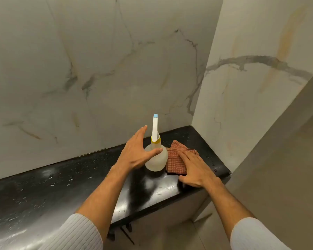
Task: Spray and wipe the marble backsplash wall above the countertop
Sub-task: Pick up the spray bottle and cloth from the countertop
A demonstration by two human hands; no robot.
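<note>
Left hand [135, 152] is spread wide open right at the spray bottle [156, 159], thumb across its belly, nothing wrapped round it yet. Right hand [195, 170] lies flat, fingers straight, on the checked cloth [175, 159] just right of the bottle. The bottle stands upright on the black countertop [43, 192], with the marble backsplash [98, 69] behind it. Risk imo: a sloppy half-grab on that smooth round body could tip it over, or it could skid since the counter looks wet.

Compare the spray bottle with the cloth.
The spray bottle stands upright; the cloth lies flat and folded. The bottle is pale and translucent with a yellow collar; the cloth is reddish and checked. The left hand is open around the bottle; the right hand rests flat on the cloth. Both sit on the black countertop.
</note>
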